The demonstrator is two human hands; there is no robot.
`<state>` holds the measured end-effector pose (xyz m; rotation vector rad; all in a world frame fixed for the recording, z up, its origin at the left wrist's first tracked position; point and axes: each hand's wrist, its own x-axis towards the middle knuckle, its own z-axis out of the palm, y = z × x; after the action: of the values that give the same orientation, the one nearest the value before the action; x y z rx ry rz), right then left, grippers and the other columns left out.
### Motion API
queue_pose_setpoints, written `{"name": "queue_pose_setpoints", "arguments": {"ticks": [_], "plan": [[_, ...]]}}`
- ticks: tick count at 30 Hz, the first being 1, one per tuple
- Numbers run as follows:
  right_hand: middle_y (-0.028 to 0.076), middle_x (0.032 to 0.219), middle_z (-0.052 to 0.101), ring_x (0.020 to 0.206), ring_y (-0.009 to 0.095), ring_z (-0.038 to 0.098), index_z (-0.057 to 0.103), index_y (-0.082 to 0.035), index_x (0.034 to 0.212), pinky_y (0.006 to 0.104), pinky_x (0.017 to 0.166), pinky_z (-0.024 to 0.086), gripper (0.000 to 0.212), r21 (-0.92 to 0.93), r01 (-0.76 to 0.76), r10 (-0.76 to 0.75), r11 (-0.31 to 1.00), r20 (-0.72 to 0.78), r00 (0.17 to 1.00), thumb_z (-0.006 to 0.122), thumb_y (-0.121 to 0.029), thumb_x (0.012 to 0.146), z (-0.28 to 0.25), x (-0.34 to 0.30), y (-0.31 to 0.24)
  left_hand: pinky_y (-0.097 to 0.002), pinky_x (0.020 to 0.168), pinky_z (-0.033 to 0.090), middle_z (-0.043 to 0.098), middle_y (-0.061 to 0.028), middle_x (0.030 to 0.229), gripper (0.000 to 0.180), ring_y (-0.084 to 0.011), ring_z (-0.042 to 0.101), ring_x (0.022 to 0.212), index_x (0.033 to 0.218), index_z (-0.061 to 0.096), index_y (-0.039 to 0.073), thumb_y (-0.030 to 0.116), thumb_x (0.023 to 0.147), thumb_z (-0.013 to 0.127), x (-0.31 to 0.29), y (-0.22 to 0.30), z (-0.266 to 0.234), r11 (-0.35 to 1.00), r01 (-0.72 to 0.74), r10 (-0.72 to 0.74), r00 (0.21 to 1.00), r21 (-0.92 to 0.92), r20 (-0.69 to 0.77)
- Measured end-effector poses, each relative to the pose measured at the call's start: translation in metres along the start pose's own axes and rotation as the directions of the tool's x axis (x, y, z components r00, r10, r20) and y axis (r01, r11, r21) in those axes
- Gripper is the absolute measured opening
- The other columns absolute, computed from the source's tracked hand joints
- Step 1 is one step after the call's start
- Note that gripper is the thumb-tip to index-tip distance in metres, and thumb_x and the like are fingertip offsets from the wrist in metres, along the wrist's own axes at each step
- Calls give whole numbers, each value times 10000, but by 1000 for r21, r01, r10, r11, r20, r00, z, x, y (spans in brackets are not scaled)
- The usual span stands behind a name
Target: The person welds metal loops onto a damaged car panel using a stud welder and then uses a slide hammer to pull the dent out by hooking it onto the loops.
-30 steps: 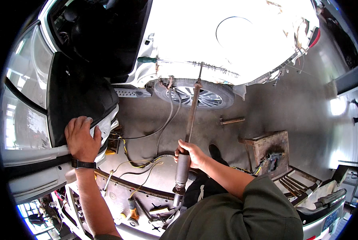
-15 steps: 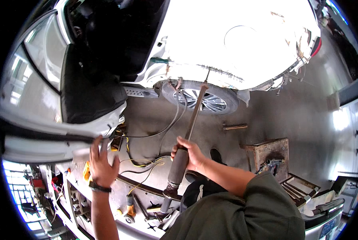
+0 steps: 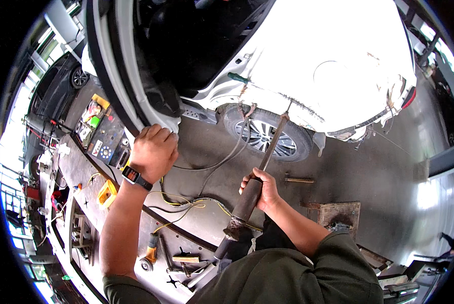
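My right hand [image 3: 265, 191] is wrapped round the dark sliding weight of a slide hammer [image 3: 246, 205]. Its long metal rod slopes up and away to a hooked tip at the white car's rear quarter panel [image 3: 308, 61], above the wheel arch. A row of rough marks runs along the panel there. To the left, my left hand [image 3: 153, 151] is closed on the lower edge of the open car door [image 3: 128, 66]; its fingertips are hidden. A green-handled tool [image 3: 237, 77] sticks out from the body beside the door opening.
The rear wheel [image 3: 294, 144] stands below the arch, with grey cables hanging by it. A hammer [image 3: 299, 179] and a wooden stool [image 3: 353, 210] are on the floor at right. On the bench at lower left lie an angle grinder [image 3: 150, 253], yellow cords and several tools.
My left hand has gone from open in the air to closed on the door edge. The door has swung, uncovering a dark car and a tool tray. My right hand still grips the slide hammer.
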<state>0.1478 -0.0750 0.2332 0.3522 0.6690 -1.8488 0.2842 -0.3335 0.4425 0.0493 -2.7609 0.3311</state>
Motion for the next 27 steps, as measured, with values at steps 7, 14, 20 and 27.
{"name": "queue_pose_setpoints", "arguments": {"ticks": [7, 14, 20, 27], "plan": [[121, 845, 651, 777, 285, 647, 581, -41, 874, 472, 745, 547, 290, 6, 10, -10, 1000, 31, 999, 690, -308, 907, -2, 4, -1, -421, 774, 519, 607, -80, 836, 101, -293, 603, 858, 831, 632, 64, 81, 744, 680, -1, 0, -2, 998, -32, 32, 999, -54, 10], [129, 887, 629, 811, 277, 643, 526, -48, 986, 452, 781, 548, 291, 21, -83, 81, 996, 74, 994, 689, -276, 906, -3, -1, -9, -421, 777, 535, 664, -116, 910, 165, -321, 629, 862, 906, 671, 29, 44, 743, 659, -11, -2, -17, 998, 60, -61, 993, 9, 103], [112, 893, 626, 825, 258, 632, 522, -66, 1004, 435, 797, 537, 263, 15, -181, 179, 983, 73, 981, 679, -259, 917, -5, -11, -26, -498, 847, 500, 682, -165, 1021, 230, -381, 638, 976, 1076, 650, 31, 163, 889, 676, -75, 55, 6, 822, 569, -568, 819, -15, -82], [79, 866, 632, 794, 254, 634, 549, -108, 906, 441, 780, 539, 199, 69, -216, 207, 974, 120, 971, 710, -222, 878, -23, -26, -45, -331, 876, 554, 718, -103, 969, 256, -189, 684, 923, 1147, 621, -54, 134, 996, 538, -104, 266, -24, 49, 913, 10, 406, -406, 914]]}}
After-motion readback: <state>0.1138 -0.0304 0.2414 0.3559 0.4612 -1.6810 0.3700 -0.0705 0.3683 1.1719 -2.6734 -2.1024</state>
